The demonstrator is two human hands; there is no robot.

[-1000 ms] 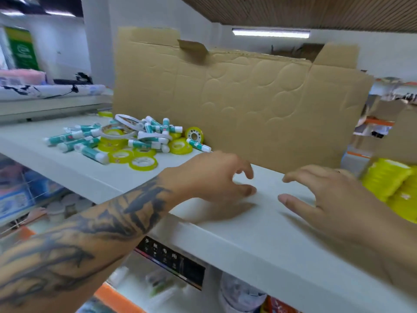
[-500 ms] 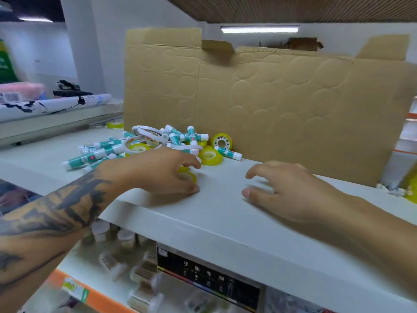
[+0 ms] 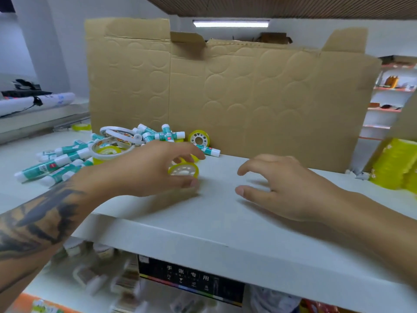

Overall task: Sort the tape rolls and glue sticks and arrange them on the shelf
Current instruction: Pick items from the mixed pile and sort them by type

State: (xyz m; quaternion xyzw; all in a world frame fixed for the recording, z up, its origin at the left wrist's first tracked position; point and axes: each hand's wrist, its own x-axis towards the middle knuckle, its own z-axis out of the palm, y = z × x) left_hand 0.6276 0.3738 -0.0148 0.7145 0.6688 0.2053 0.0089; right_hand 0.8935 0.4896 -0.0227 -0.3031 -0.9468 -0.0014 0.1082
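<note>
A mixed heap lies on the white shelf (image 3: pixel 225 218) at the left: teal-and-white glue sticks (image 3: pixel 56 159), larger white tape rolls (image 3: pixel 112 150) and small yellow tape rolls. My left hand (image 3: pixel 144 170) holds one small yellow tape roll (image 3: pixel 183 171) between thumb and fingers, just above the shelf at the heap's right edge. Another yellow roll (image 3: pixel 199 138) stands on edge against the cardboard. My right hand (image 3: pixel 282 186) hovers over the bare shelf to the right, fingers loosely curled, holding nothing.
A tall flattened cardboard sheet (image 3: pixel 237 98) stands along the back of the shelf. Yellow packages (image 3: pixel 394 163) sit at the far right. One yellow roll (image 3: pixel 81 127) lies behind the heap at left. Stocked shelves lie below the front edge.
My left hand reached left to the heap and has lifted a small yellow tape roll from its edge. My right hand stayed hovering over the bare shelf. The view swung left.
</note>
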